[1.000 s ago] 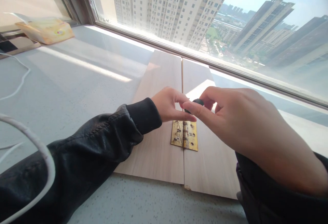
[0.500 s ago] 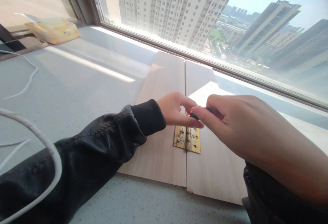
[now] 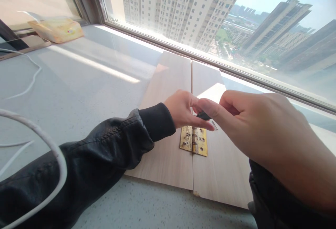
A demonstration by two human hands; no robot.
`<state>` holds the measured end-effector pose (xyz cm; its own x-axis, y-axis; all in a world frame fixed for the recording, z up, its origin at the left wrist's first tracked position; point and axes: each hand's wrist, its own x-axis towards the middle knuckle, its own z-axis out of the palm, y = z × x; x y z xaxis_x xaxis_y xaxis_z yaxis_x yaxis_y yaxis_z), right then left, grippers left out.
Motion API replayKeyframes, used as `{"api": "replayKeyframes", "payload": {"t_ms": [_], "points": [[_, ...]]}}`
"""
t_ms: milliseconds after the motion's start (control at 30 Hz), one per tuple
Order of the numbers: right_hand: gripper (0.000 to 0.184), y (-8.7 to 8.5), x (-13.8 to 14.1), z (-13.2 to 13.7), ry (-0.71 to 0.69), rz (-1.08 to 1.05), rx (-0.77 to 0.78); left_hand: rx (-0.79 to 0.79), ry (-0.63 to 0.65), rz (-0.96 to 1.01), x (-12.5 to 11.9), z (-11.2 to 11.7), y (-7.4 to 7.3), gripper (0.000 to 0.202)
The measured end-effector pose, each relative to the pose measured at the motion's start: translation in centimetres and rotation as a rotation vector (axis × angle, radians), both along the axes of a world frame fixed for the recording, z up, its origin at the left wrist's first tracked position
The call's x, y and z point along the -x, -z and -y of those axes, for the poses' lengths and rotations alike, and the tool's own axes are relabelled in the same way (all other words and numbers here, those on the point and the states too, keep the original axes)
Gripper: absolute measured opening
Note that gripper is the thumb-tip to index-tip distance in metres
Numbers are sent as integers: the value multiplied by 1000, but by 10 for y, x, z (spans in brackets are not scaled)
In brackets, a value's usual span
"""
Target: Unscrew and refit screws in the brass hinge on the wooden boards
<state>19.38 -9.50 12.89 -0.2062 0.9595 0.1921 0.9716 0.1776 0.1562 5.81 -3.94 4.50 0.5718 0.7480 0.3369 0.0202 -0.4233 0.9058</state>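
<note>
Two pale wood-grain boards (image 3: 168, 166) lie side by side with a narrow gap. A brass-coloured hinge (image 3: 193, 141) spans that gap, its far part hidden under my left hand. My right hand (image 3: 252, 120) is closed around a small black tool, perhaps a screwdriver, whose tapered dark end (image 3: 203, 115) shows between the hands. Around that end, the thumb and fingers of my left hand (image 3: 182, 108) are bent together just above the hinge; what they pinch is hidden. Past the left thumb tip shows a thin silver screw-like piece (image 3: 215, 126); whether it rests on the board I cannot tell.
The boards lie on a speckled white counter (image 3: 112, 194) that runs up to a window frame (image 3: 157, 45). A white cable (image 3: 59, 159) loops over my left sleeve. At the back left is a yellow tissue pack (image 3: 57, 29).
My right hand has rotated and lifted slightly, showing more of the tool's dark end and the silver piece. The view has shifted a little; my left hand stays above the hinge.
</note>
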Motion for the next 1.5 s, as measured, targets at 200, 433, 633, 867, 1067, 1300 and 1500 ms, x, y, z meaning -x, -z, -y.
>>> {"api": "replayKeyframes", "payload": {"t_ms": [200,433,633,867,1067,1300,1500], "points": [[52,7,5,0,7,75,135,-48,-53,-40,-2,1,2,21],[34,5,-10,1,-145,65,210,-43,165,-50,2,0,3,23],[18,4,-5,6,-198,-16,235,-51,334,-119,7,-6,7,29],[51,-1,-9,4,-45,-2,119,-46,200,-106,5,-4,4,28],[57,-2,-2,8,-30,9,109,10,183,-103,1,-3,7,33],[34,-2,-7,9,-192,31,97,-17,251,-68,5,1,-3,25],[15,-3,-9,13,-361,-122,154,24,413,-81,11,-4,-3,27]]}}
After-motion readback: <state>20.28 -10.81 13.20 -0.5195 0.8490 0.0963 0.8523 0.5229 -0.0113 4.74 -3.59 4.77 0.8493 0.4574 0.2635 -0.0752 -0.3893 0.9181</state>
